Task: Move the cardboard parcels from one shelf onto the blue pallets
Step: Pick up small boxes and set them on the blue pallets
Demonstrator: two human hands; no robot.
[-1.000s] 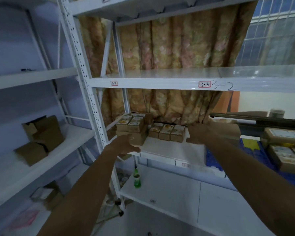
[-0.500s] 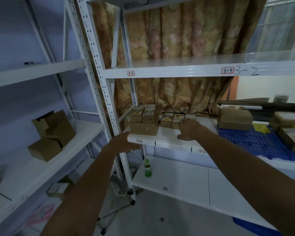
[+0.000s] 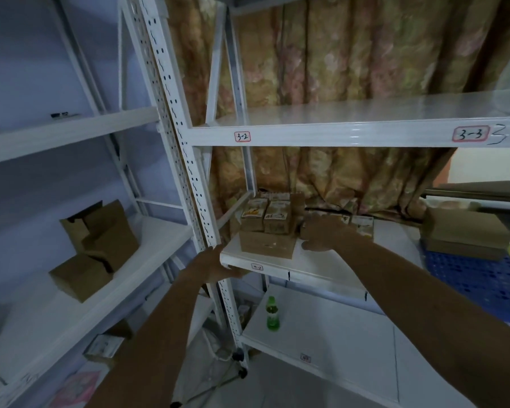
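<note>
The cardboard parcels (image 3: 267, 228) sit at the left end of the white middle shelf (image 3: 315, 267), a flat brown box at the bottom with small labelled cartons stacked on it, and a short row of more small cartons (image 3: 361, 225) just to the right. Against the picture half a second ago, the right hand (image 3: 326, 234) has gone further in: it now lies over the row of small cartons, fingers spread and pressed down on them, covering most of the row, though whether it has closed on one cannot be told. The left hand (image 3: 218, 265) has moved up to the shelf's front left corner, beside the perforated upright (image 3: 189, 172); its fingers curl under the shelf edge, holding no parcel. The view has also drawn nearer, so the stack looks larger and sits lower in the frame.

To the right, a blue pallet (image 3: 471, 275) carries a larger brown box (image 3: 465, 237). On the shelf below stands a green bottle (image 3: 273, 313). The rack at the left holds open empty cartons (image 3: 97, 245). A patterned curtain (image 3: 351, 69) hangs behind.
</note>
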